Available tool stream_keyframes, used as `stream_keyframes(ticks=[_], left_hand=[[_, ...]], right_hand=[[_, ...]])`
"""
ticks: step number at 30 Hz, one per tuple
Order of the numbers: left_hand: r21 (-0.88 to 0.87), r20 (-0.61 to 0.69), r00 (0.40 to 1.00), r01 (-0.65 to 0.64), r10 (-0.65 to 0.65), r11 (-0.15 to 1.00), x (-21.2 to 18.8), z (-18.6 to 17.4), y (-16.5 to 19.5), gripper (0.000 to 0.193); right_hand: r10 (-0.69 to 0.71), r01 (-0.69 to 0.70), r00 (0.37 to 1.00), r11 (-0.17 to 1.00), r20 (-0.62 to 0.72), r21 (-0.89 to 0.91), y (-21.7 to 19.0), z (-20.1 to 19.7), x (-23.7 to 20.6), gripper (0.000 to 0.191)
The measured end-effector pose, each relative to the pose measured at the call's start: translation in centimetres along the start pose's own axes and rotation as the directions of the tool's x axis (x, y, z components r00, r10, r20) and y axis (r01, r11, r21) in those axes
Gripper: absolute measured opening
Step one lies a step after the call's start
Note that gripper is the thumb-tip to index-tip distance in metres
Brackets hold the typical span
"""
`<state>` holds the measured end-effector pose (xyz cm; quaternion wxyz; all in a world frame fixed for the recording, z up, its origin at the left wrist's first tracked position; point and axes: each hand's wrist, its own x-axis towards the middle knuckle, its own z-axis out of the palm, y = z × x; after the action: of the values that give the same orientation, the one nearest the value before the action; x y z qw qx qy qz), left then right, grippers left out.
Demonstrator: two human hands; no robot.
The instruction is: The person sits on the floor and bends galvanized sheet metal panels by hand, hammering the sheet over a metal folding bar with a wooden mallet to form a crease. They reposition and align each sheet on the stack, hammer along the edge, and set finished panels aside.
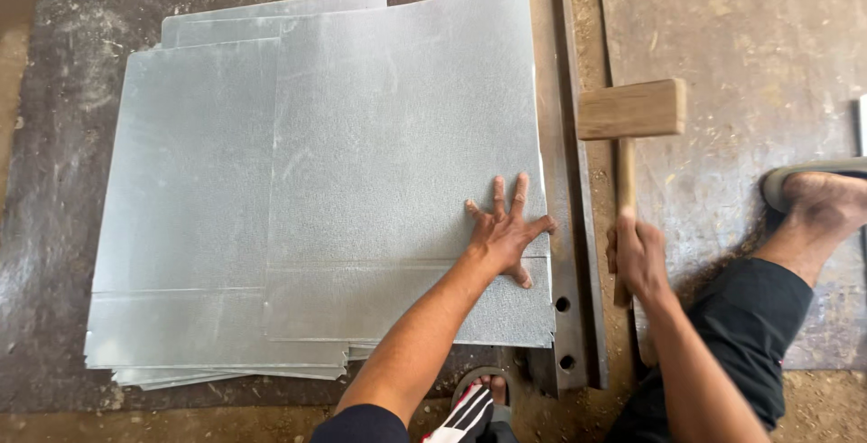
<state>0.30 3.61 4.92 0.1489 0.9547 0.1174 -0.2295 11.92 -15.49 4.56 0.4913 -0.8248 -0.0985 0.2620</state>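
Here, grey speckled metal sheet (397, 136); flat.

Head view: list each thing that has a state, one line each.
Top metal sheet: flat, pressed by the left hand, edge at the steel bar.
Sheet stack: lying flat, unevenly piled.
Wooden mallet: raised, gripped.
Left hand: open, fingers spread.
Right hand: closed on the mallet handle.
Steel bar: lying flat.

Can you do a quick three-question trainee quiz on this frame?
1. True or false: the left hand lies flat, fingers spread, on the top metal sheet.
2. What does the right hand grip? A) wooden mallet B) pliers C) drill
3. Fill in: the steel bar lies along the sheet's ____ edge.

Key: 1 true; 2 A; 3 right.
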Motion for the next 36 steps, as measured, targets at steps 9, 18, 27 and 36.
stream_keyframes(ticks=[9, 18, 27, 36], left_hand=[[-0.091, -0.092, 0.99, 0.097, -0.105, 0.991, -3.3, 5.2, 0.3, 0.159], [-0.105, -0.108, 0.986, 0.118, -0.13, 0.987, -3.4, 5.0, 1.4, 0.16], [-0.086, -0.072, 0.99, 0.113, -0.119, 0.99, -3.1, 5.2, 1.3, 0.161], [-0.097, -0.029, 0.99, 0.137, -0.14, 0.986, -2.8, 5.6, 1.3, 0.16]], right_hand=[[-0.338, 0.372, 0.928, 0.833, 0.156, -0.41, 4.6, -0.2, -14.4, 0.05], [-0.031, 0.078, 0.991, 0.924, 0.133, -0.373, 7.2, -0.7, -18.0, 0.053], [-0.191, 0.183, 0.982, 0.933, 0.002, -0.31, 7.2, -2.2, -22.6, 0.054], [-0.308, 0.279, 0.951, 0.829, 0.022, -0.485, 7.3, -3.4, -25.3, 0.038]])
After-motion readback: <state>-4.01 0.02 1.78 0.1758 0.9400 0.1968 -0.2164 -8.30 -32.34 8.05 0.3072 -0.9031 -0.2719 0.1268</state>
